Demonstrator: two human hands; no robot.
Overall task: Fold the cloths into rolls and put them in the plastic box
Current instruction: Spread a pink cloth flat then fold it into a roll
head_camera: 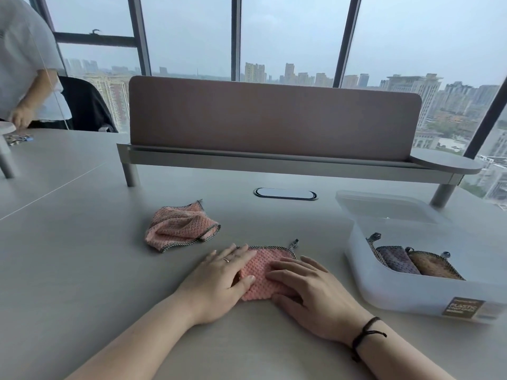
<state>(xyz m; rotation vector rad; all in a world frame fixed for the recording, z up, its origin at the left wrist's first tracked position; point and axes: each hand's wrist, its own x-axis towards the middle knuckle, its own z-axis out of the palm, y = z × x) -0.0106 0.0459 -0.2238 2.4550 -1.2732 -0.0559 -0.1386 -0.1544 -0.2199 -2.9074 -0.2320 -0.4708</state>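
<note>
Pink waffle-weave cloth [264, 266] | pinned flat under open left hand [219, 281] and right hand [307, 294], palms down, gripping nothing, likely smoothing before rolling | translucent plastic box [406, 294] waiting alongside

Both forearms extend forward from the lower edge of the view and converge toward the centre. The left hand [219, 281] lies palm down, fingers extended and held together, thumb angled inward; a ring sits on one finger. The right hand [310, 297] lies palm down, fingers slightly curled and pointing left. A dark cord bracelet encircles the right wrist. The hands are close together, not touching
</note>
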